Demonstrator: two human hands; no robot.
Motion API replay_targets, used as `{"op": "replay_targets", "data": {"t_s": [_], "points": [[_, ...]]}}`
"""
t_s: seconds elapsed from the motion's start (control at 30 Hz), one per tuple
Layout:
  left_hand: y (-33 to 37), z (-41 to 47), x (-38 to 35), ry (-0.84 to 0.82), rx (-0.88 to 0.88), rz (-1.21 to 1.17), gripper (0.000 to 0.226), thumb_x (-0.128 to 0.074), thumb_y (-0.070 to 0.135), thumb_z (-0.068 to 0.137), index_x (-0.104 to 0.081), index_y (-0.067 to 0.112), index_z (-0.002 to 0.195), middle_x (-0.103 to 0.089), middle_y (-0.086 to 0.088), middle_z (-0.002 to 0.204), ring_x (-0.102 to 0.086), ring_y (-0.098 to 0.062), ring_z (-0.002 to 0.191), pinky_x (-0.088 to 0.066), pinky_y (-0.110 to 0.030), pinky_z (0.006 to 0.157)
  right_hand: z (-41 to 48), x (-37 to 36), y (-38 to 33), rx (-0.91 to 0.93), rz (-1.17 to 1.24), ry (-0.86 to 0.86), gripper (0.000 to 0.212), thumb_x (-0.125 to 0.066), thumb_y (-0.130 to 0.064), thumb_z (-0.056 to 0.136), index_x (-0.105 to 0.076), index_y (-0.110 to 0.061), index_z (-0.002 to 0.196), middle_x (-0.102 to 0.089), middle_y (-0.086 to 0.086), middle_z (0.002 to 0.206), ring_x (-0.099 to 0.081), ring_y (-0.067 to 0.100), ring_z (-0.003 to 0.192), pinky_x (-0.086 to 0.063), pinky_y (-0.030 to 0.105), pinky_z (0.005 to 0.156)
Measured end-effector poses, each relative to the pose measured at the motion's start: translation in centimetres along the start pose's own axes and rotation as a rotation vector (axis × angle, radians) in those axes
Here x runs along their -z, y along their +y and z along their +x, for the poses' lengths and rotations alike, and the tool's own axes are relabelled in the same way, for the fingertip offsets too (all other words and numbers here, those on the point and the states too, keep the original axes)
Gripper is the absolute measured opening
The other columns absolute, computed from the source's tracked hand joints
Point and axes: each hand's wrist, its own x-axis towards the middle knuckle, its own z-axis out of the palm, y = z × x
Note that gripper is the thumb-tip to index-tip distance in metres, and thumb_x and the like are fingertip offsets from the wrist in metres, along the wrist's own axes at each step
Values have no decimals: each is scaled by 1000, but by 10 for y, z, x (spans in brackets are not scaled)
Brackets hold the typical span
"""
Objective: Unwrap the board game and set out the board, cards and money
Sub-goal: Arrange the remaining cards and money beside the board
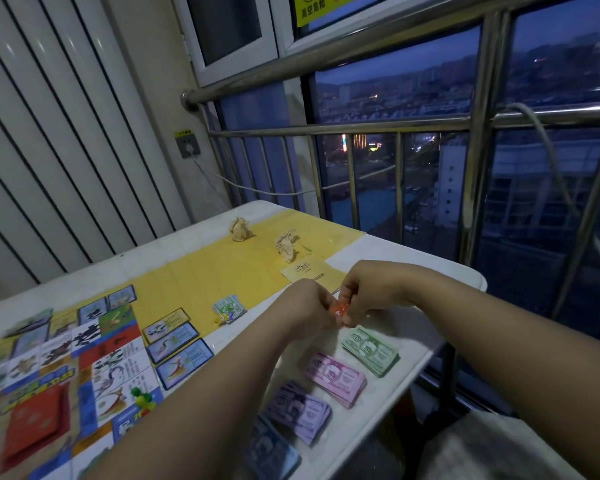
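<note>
Both hands meet above the near right part of the white tabletop [413,265]; the left hand [309,308] and the right hand [368,296] each have fingertips curled in, and their grip is clamped from either side on a small orange-red piece [338,310] held between them, too small to identify. The colourful printed game board [49,358] lies flat at the left, partly on a yellow plastic sheet [205,268]; a red card stack [35,424] rests on the board, and a small green pawn [142,398] stands near the board's right edge. Just right of the board three blue-bordered cards [179,351] lie face up in a column; beyond them sits a small pile of green notes [228,304]. The money is set out in a diagonal row under the forearms: a green note stack [371,351] farthest, then a pink note stack [336,379], a purple note stack [300,410] and a blue note stack [274,452] nearest, the last partly hidden by the left forearm. Beyond the hands lies a beige leaflet [309,273]; two crumpled beige paper wads [240,229] sit on the yellow sheet's far part. A steel railing [361,126] runs along the window behind.
</note>
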Motion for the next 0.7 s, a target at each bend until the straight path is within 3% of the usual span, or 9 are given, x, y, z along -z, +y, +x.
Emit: {"op": "replay_targets", "data": {"t_s": [0.07, 0.17, 0.27, 0.37, 0.47, 0.57, 0.63, 0.7], "points": [[-2, -5, 3, 29, -13, -19, 17, -71, 22, 83, -73, 11, 96, -65, -6, 81, -49, -12, 68, -37, -20, 56, -3, -1, 0, 26, 80, 13, 16, -78, -16, 75, -71, -18, 89, -71, -4, 86, -62, 8, 80, -49, 23, 77], [-5, -20, 13, 36, 13, -196, 19, -67, 12, 86, -70, 7, 104, -71, -15, 94, -59, -15, 73, -52, -28, 70, -10, 1, -9, 93, 197, 30, 11, -76, -12, 77, -70, -16, 86, -70, -1, 82, -63, 7, 74, -53, 21, 70], [-7, -51, 28, 3, 42, -608, 34, -59, 2, 90, -57, 8, 123, -68, -15, 107, -66, -17, 87, -55, -29, 81, -22, 5, -31, 181, 301, 47, 11, -74, -10, 78, -69, -14, 87, -67, -1, 78, -61, 7, 68, -47, 18, 61], [-13, -93, 40, -9, 123, -1103, 34, -45, -8, 93, -56, 11, 118, -66, -16, 111, -66, -23, 102, -57, -30, 83, -36, -1, -66, 288, 330, 62, 17, -75, -13, 78, -66, -19, 90, -65, -3, 78, -59, 7, 70, -46, 19, 63], [-30, -135, 46, -9, 170, -1370, 40, -40, -12, 86, -62, 7, 113, -65, -18, 112, -64, -27, 107, -58, -30, 80, -52, -22, -105, 386, 291, 61, 20, -77, -16, 76, -66, -19, 92, -68, -2, 79, -59, 6, 69, -47, 17, 61], [-47, -179, 47, 15, 208, -1541, 43, -41, -6, 69, -61, -2, 107, -62, -23, 101, -63, -28, 95, -54, -30, 80, -67, -52, -140, 480, 325, -53, 18, -76, -7, 77, -66, -13, 91, -67, 1, 72, -63, 10, 64, -54, 25, 63], [-57, -208, 47, 60, 223, -1644, 42, -39, -1, 69, -59, -4, 105, -62, -22, 101, -63, -26, 83, -55, -31, 78, -75, -74, -162, 526, 325, -128, 18, -73, -2, 78, -65, -12, 90, -65, 0, 69, -60, 7, 58, -52, 21, 57], [-69, -235, 47, 104, 224, -1725, 38, -41, 4, 74, -58, -2, 107, -60, -18, 106, -59, -24, 81, -55, -34, 77, -81, -97, -181, 565, 269, -148, 20, -75, -4, 76, -66, -13, 92, -64, 0, 70, -59, 8, 61, -52, 26, 61]]}}
